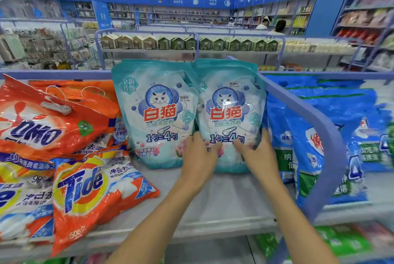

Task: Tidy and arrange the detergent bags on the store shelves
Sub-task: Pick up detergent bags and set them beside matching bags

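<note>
Two teal detergent bags with a white cat logo stand upright side by side on the shelf (pixel 223 197). My left hand (pixel 199 157) and my right hand (pixel 258 152) both grip the lower part of the right teal bag (pixel 229 114), one on each side. The left teal bag (pixel 157 114) stands free, touching the right one. More teal bags are partly hidden behind these two.
Orange OMO bags (pixel 42 122) and an orange Tide bag (pixel 93 191) lie in a loose pile at the left. A purple shelf divider (pixel 315 122) curves down at the right, with blue detergent bags (pixel 332 135) beyond it. Other aisles and two people stand far back.
</note>
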### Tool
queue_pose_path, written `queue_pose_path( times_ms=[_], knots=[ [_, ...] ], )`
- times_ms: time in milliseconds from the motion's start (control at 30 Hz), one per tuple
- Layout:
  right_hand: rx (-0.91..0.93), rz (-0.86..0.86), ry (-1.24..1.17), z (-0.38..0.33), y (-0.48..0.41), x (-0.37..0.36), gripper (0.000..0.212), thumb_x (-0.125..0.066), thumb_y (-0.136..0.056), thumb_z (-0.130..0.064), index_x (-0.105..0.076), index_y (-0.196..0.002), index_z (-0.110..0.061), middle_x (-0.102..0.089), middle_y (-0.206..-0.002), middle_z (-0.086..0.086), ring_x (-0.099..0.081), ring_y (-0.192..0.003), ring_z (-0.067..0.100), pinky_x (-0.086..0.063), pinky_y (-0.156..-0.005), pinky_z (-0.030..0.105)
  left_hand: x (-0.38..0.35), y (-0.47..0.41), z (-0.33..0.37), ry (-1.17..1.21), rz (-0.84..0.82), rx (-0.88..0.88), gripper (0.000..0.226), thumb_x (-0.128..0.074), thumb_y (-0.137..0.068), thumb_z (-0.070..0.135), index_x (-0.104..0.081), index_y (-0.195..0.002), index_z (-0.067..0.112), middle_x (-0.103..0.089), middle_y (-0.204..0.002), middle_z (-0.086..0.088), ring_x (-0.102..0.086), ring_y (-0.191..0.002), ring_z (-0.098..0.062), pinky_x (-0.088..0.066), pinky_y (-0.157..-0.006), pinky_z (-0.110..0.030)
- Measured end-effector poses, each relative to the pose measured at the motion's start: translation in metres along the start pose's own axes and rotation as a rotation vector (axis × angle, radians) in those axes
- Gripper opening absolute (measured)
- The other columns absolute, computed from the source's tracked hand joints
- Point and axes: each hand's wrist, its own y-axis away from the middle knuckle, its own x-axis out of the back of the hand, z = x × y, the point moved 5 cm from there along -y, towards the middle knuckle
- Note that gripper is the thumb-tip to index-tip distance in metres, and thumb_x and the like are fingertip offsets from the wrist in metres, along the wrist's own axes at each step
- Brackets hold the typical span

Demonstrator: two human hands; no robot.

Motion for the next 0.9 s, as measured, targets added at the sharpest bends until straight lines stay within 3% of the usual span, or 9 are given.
queue_pose_path(
  times_ms=[67, 133, 167, 300, 500, 600, 700, 767, 900],
  knots=[
    [-0.014, -0.01, -0.094, 0.005, -0.009, -0.001, 0.077, -0.084, -0.066, -0.039, -0.055, -0.135, -0.023, -0.071, -0.122, -0.002, -0.07, -0.103, 0.019, -0.057, -0.094, 0.046, 0.0, -0.006, -0.002, -0.001, 0.027, 0.014, 0.037, -0.079, -0.079, 0.04, -0.062, -0.105, 0.019, -0.067, -0.101, 0.004, -0.063, -0.094, -0.018, -0.047, -0.079, -0.029],
    [-0.014, -0.006, -0.174, 0.012, -0.017, -0.003, 0.08, -0.082, -0.056, -0.044, -0.059, -0.131, -0.027, -0.073, -0.117, -0.006, -0.071, -0.1, 0.016, -0.06, -0.091, 0.047, 0.002, -0.004, -0.004, 0.047, 0.018, 0.034, 0.035, -0.085, -0.073, 0.034, -0.06, -0.096, 0.025, -0.066, -0.091, 0.011, -0.063, -0.087, -0.014, -0.046, -0.071, -0.02],
    [-0.014, -0.013, -0.211, 0.016, -0.019, -0.005, 0.077, -0.082, -0.056, -0.041, -0.061, -0.129, -0.03, -0.073, -0.117, -0.006, -0.072, -0.102, 0.015, -0.06, -0.09, 0.048, 0.003, -0.002, -0.007, 0.062, 0.029, 0.032, 0.041, -0.087, -0.068, 0.035, -0.057, -0.094, 0.027, -0.066, -0.089, 0.012, -0.063, -0.087, -0.014, -0.048, -0.072, -0.023],
    [-0.017, -0.038, -0.324, 0.02, -0.024, -0.013, 0.061, -0.082, -0.061, -0.019, -0.067, -0.119, -0.032, -0.075, -0.114, -0.004, -0.073, -0.103, 0.016, -0.061, -0.091, 0.048, 0.001, 0.008, -0.016, 0.022, 0.124, -0.015, 0.053, -0.088, -0.067, 0.038, -0.052, -0.103, 0.022, -0.061, -0.105, 0.003, -0.054, -0.104, -0.022, -0.048, -0.092, -0.044],
    [0.012, 0.033, -0.273, 0.008, -0.01, -0.019, 0.052, -0.079, -0.083, -0.011, -0.057, -0.127, -0.028, -0.069, -0.117, -0.005, -0.068, -0.106, 0.018, -0.055, -0.097, 0.04, 0.0, 0.003, -0.012, 0.064, 0.128, -0.053, 0.036, -0.078, -0.077, 0.023, -0.058, -0.107, 0.019, -0.065, -0.107, 0.001, -0.054, -0.104, -0.023, -0.046, -0.096, -0.046],
    [0.046, 0.054, -0.192, 0.008, -0.002, -0.022, 0.05, -0.076, -0.088, -0.019, -0.055, -0.134, -0.019, -0.067, -0.125, 0.002, -0.065, -0.113, 0.024, -0.053, -0.099, 0.041, 0.007, 0.004, -0.015, 0.104, 0.082, -0.043, 0.037, -0.079, -0.08, 0.022, -0.063, -0.114, 0.019, -0.071, -0.11, 0.002, -0.063, -0.104, -0.019, -0.05, -0.096, -0.042],
    [0.04, 0.062, -0.038, 0.012, 0.005, -0.022, 0.058, -0.076, -0.085, -0.027, -0.051, -0.136, -0.017, -0.063, -0.131, 0.01, -0.061, -0.119, 0.031, -0.05, -0.103, 0.047, 0.025, 0.003, -0.022, 0.179, 0.103, 0.004, 0.046, -0.079, -0.084, 0.017, -0.062, -0.127, 0.015, -0.073, -0.109, 0.001, -0.067, -0.098, -0.014, -0.055, -0.095, -0.037],
    [0.057, 0.033, 0.016, 0.013, 0.008, -0.023, 0.067, -0.08, -0.081, -0.029, -0.047, -0.138, -0.017, -0.06, -0.132, 0.011, -0.06, -0.118, 0.032, -0.05, -0.102, 0.049, 0.038, 0.005, -0.026, 0.202, 0.143, 0.009, 0.053, -0.079, -0.085, 0.021, -0.057, -0.134, 0.021, -0.071, -0.1, 0.007, -0.067, -0.092, -0.012, -0.056, -0.09, -0.033],
    [0.056, -0.06, 0.019, 0.01, 0.0, -0.024, 0.107, -0.097, -0.062, -0.03, -0.034, -0.147, -0.014, -0.053, -0.141, 0.012, -0.054, -0.127, 0.031, -0.047, -0.107, 0.052, 0.051, 0.0, -0.028, 0.159, 0.079, -0.009, 0.059, -0.079, -0.084, 0.015, -0.049, -0.132, 0.033, -0.065, -0.087, 0.002, -0.065, -0.082, -0.014, -0.056, -0.084, -0.039]
  ],
)
